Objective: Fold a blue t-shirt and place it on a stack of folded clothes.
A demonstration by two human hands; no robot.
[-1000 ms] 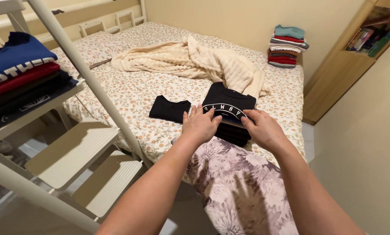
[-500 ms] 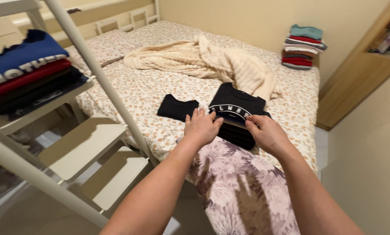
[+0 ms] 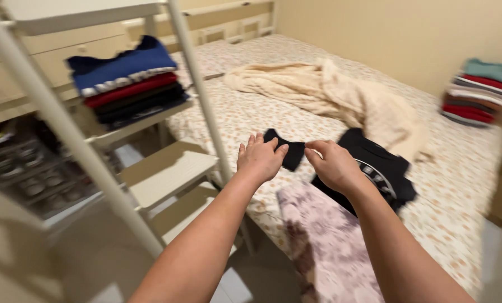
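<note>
A small black garment [image 3: 289, 152] lies flat near the bed's front edge. My left hand [image 3: 260, 158] rests at its left end, fingers spread and fingertips touching the cloth. At the garment's right edge, the curled fingers of my right hand [image 3: 332, 165] pinch the cloth. Just right of my right hand lies a folded black t-shirt with white print [image 3: 382, 168], and no hand touches it.
The bed has a floral sheet [image 3: 458, 185]. A crumpled cream blanket [image 3: 329, 92] lies further back, and folded clothes [image 3: 478, 90] are stacked at the far right. A white ladder rail [image 3: 197, 90] and steps [image 3: 167, 171] stand left, with folded clothes [image 3: 125, 78] on a shelf. Pale floral fabric [image 3: 329, 247] hangs below my arms.
Both hands left the folded black t-shirt and moved left onto the small black garment. The view swung left and closer to the ladder.
</note>
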